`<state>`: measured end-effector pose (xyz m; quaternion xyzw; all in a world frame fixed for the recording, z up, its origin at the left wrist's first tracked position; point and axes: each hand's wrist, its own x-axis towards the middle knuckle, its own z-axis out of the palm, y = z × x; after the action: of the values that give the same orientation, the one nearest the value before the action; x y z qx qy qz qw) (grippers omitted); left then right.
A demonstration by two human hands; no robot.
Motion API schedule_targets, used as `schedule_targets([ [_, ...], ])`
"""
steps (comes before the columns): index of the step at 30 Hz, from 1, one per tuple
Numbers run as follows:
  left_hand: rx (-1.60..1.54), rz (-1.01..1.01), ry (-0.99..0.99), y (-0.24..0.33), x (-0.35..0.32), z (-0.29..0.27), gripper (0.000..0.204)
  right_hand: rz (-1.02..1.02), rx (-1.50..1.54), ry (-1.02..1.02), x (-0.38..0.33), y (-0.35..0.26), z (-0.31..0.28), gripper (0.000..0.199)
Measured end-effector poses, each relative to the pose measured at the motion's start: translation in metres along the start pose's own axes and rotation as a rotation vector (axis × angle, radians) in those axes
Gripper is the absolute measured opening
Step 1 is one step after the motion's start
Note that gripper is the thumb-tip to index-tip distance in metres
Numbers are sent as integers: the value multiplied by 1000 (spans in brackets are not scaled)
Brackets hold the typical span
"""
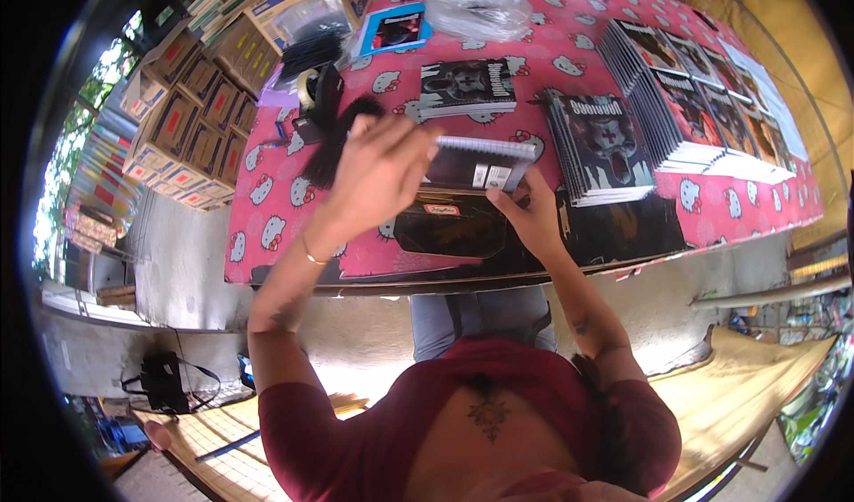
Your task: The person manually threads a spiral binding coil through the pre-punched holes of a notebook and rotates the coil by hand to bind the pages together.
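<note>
A spiral notebook (pixel 458 166) with a dark back cover and two white label patches is tilted up over the front of the table, its bound edge away from me. My right hand (pixel 527 207) grips its lower right corner, thumb on the cover. At the notebook's left end, my left hand (pixel 382 164) is closed, fingers curled by the bound edge; what they pinch is hidden. A bundle of thin black binding coils (pixel 334 146) lies just beyond my left hand. Under the notebook is a dark flat board (pixel 449 233) with a small red-edged label.
A notebook stack (pixel 600 146) stands right of my hands, with several taller notebook stacks (pixel 694 111) beyond. Farther back are more notebooks (pixel 467 86), a clear plastic bag (pixel 480 13), a blue-bordered sheet (pixel 393 31) and a tape dispenser (pixel 322 97). Cardboard boxes (pixel 191 102) stand left of the table.
</note>
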<state>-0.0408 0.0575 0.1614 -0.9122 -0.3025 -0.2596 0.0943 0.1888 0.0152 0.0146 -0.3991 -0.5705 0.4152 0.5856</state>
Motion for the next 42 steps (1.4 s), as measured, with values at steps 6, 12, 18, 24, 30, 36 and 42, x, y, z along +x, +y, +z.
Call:
schedule_targets([
  [6, 89, -348, 421, 6, -71, 69, 46, -55, 7, 71, -7, 37, 11, 65],
  [12, -427, -765, 452, -65, -98, 129, 42, -43, -45, -33, 8, 35, -16, 55],
  [18, 303, -578, 154, -164, -113, 176, 18, -43, -44, -39, -2, 38, -37, 50],
  [24, 77, -663, 384, -137, -62, 157, 13, -55, -68, -10, 2, 34, -47, 54],
  [30, -316, -675, 426, -88, -99, 105, 18, -631, -912, 22, 14, -73, 5, 47],
  [36, -424, -549, 498, -16, -90, 68, 25, -554, -958, -254, 49, -34, 66, 20],
  [42, -578, -676, 472, 17, -98, 67, 15, -533, -882, -239, 56, -31, 76, 11],
])
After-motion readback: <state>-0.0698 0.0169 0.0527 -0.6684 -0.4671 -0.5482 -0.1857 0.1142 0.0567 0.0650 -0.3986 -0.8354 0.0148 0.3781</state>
